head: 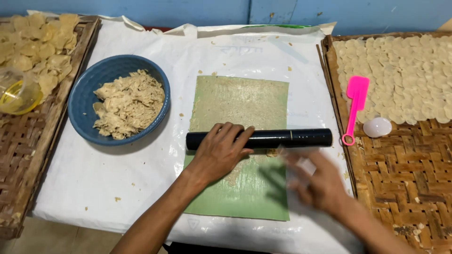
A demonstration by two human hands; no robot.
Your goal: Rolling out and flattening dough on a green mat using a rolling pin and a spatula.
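A: Left hand (220, 149)?
B: Flat, palm down on the black roller (259, 138), fingers spread, not gripping. Roller lies across the green sheet (240, 101), mid white cover (94, 174).
A: Right hand (316, 181)?
B: Blurred, near the sheet's right edge (grip unreadable). Blue bowl of dough (118, 99) toward the cover's left edge.

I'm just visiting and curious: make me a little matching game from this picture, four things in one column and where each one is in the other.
Things:
1. black roller
2. blue bowl
3. pink spatula
4. yellow cup

Places:
A. on the right woven tray, beside the pale round pieces
B. across the green sheet, under the left hand
C. on the left woven tray
D. on the white cover, left of the green sheet

Pairs: 1-B, 2-D, 3-A, 4-C
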